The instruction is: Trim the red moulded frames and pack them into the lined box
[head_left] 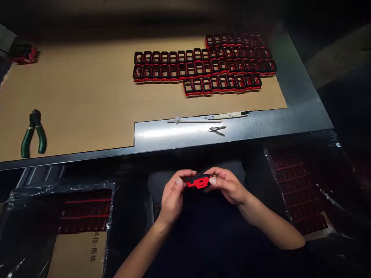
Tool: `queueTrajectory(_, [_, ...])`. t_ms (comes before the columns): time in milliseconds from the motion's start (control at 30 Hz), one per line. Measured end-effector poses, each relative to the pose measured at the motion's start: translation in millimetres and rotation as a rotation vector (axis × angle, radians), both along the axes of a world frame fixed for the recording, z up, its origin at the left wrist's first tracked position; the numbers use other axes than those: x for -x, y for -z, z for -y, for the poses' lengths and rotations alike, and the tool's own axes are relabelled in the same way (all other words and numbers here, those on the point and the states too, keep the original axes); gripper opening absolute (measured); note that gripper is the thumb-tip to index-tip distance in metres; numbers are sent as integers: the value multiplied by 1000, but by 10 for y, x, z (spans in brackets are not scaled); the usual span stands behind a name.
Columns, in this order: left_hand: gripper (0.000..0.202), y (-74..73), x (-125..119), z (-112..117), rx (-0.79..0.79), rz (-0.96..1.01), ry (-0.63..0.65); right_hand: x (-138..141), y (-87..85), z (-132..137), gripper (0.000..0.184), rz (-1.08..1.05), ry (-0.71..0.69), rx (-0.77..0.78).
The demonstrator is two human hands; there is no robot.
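Nearest us, the left hand (173, 197) and right hand (227, 186) hold a red-and-black frame (198, 181) between them, just above dark clothing. Both hands are half closed and have firm hold of it: the left curls around one end, while the right grips the other with its thumb on top. The red face shows toward us, with a black rim around it.

Low and to the left of the left hand lies a clear plastic wrap (106, 193) around a dark tray (84, 210). Inside, we see rows of red-and-black frames. Under it is a cardboard box (77, 253) with dark Chinese characters printed on it. Right of the right hand, a second clear plastic wrap (327, 197) covers more frames (298, 193), packed in rows; they are dim under the film.

Ahead of the hands runs a steel table (174, 133). On its bare metal, we log a white plastic rod (194, 121), a small metal clip (217, 130) and a strip marked A55 (228, 115). Beyond these, a cardboard sheet (72, 104) covers much of the table. Farther ahead, loose red-and-black frames (203, 65) sit on it in close, staggered rows. Ahead and left of the left hand lie green-handled pliers (34, 135). At the far left corner sits a red-and-black object (24, 54), too dim to identify.
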State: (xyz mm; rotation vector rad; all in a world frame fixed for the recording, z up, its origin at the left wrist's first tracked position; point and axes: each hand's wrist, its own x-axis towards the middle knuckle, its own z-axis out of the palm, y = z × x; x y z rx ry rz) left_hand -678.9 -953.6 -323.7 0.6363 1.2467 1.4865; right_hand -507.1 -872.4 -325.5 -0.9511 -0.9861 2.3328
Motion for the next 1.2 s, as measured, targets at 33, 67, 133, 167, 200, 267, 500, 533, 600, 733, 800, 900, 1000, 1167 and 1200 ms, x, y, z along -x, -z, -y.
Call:
queueTrajectory(33, [35,11,13,44,-64,-119,53,18,-5,-11,40,-47,-7,89])
queueTrajectory(67, [29,19,24,78,-117,-238,105,31,-13,-24,40,-87,-16,163])
queueTrajectory(133, [25,27,38,112,-197,-433,177,49,-37,-45,41,-129,-30,246])
queueTrajectory(167, [24,29,41,114,-226,-494,210,55,-53,-50,41,-130,-34,261])
queueTrajectory(200, [24,30,41,109,-255,-535,243,63,-71,-51,41,-123,-36,267])
queueTrajectory(267, [24,33,35,89,-295,-584,311,78,-101,-40,41,-103,-26,267])
queueTrajectory(500, [50,85,-7,73,-371,-555,301,101,-67,21,49,-56,26,269])
queueTrajectory(533, [53,100,-15,79,-380,-537,295,100,-55,27,50,-55,27,266])
queueTrajectory(600, [59,133,-26,93,-393,-494,275,96,-35,33,51,-51,22,237])
queueTrajectory(733, [67,181,-18,122,-396,-449,217,40,-4,41,47,27,76,102])
queueTrajectory(800, [69,193,0,138,-391,-487,204,-8,11,52,42,60,91,57])
queueTrajectory(900, [72,209,22,162,-386,-558,208,-65,17,80,35,47,34,12])
queueTrajectory(1000, [77,224,28,183,-390,-624,227,-73,-3,106,33,14,-29,-11])
queueTrajectory(1167, [83,178,37,178,-403,-770,237,-31,-28,93,31,-5,-73,-8])
queueTrajectory(1200, [84,155,40,170,-407,-805,238,-23,-28,84,30,-9,-76,-5])
